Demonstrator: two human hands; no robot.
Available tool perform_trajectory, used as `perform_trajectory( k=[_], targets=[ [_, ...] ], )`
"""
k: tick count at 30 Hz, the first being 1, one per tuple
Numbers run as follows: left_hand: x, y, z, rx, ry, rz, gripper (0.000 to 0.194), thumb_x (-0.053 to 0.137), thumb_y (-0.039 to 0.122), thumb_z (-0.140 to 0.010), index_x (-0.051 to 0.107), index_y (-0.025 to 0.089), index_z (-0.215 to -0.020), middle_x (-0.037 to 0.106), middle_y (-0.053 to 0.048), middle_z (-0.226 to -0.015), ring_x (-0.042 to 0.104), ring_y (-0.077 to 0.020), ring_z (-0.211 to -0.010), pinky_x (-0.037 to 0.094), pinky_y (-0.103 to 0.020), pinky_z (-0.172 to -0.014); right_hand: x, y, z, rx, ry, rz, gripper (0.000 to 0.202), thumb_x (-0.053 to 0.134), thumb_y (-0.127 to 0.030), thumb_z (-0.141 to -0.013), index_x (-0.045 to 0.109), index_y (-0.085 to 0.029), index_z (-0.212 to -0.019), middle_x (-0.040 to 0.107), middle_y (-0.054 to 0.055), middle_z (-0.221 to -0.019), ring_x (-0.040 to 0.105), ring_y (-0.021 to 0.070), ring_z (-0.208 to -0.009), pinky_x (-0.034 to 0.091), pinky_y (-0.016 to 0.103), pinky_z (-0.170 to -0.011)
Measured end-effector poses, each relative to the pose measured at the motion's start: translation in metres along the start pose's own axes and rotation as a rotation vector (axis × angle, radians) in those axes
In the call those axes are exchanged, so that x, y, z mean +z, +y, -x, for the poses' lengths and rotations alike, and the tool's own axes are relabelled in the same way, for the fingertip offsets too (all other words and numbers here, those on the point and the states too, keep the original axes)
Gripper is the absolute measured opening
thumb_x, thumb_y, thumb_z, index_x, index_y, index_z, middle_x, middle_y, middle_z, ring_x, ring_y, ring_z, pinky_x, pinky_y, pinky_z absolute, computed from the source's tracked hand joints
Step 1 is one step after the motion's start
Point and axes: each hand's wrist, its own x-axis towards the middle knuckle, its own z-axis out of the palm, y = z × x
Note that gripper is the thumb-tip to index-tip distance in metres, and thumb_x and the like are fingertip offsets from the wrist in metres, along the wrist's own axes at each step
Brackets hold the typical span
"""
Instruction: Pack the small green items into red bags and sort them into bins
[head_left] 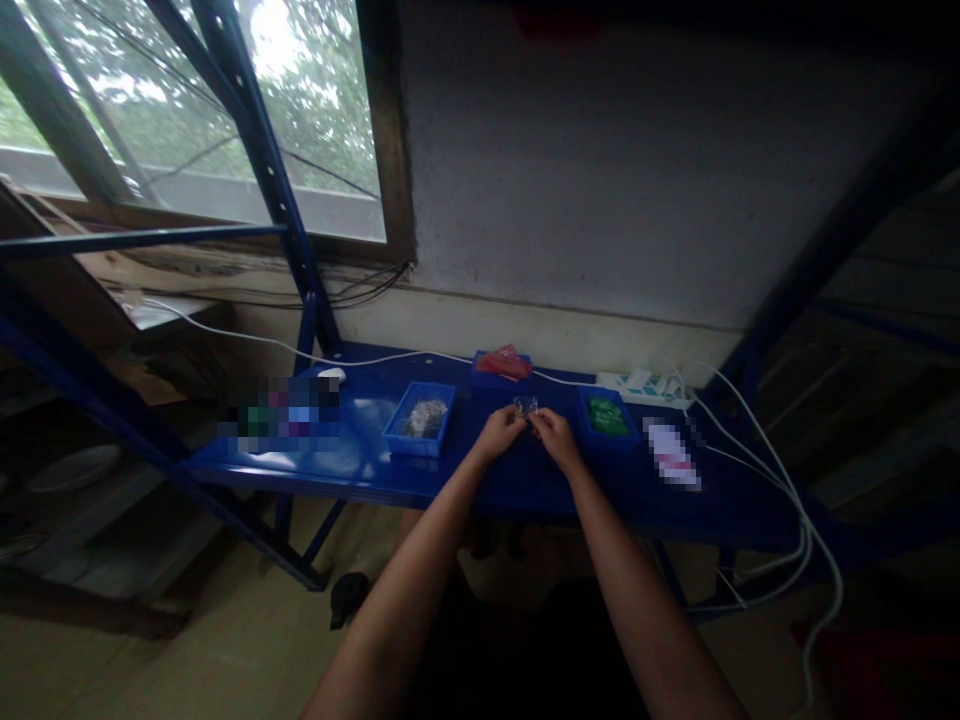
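Observation:
Both hands meet over the middle of the blue table. A small clear plastic bag (pixel 526 404) is pinched between my left hand (pixel 501 432) and my right hand (pixel 553 435); what is inside it is too small to tell. To the left stands a blue bin (pixel 418 447) with small clear or silvery items (pixel 426 417). Behind the hands, a blue bin (pixel 501 380) has red plastic material (pixel 504 362) on top. On the right, another blue bin (pixel 613 440) contains green items (pixel 607 416).
A white power strip (pixel 646 388) with cables lies at the table's back right. Blurred-out items lie at the table's left end (pixel 289 410) and right side (pixel 673 455). Blue metal posts (pixel 277 180) rise at both sides. A white cable runs along the back.

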Motion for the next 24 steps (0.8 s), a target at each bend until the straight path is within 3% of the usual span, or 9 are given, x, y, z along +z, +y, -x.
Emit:
perform_trajectory(
  k=[12,24],
  targets=[
    [0.0009,-0.0003,0.0002,0.006,0.000,0.026,0.018,0.050,0.027,-0.080,0.055,0.013,-0.070,0.050,0.004,-0.057,0.044,-0.0095,-0.052,0.031,-0.019,-0.050,-0.0011,0.0016,-0.0003,-0.012,0.006,0.009,0.027,0.052,-0.044,-0.076,0.058,-0.020,-0.068,0.052,-0.002,-0.054,0.050,0.0144,-0.052,0.036,0.025,-0.052],
    [0.0003,-0.0009,-0.0008,0.018,0.003,0.013,0.017,0.052,0.024,-0.079,0.054,0.013,-0.065,0.052,0.003,-0.057,0.045,-0.0099,-0.053,0.032,-0.020,-0.052,-0.0009,0.0025,-0.0010,-0.004,-0.004,0.027,0.027,0.052,-0.045,-0.075,0.057,-0.020,-0.066,0.055,-0.001,-0.054,0.052,0.0153,-0.053,0.038,0.025,-0.053]
  ],
)
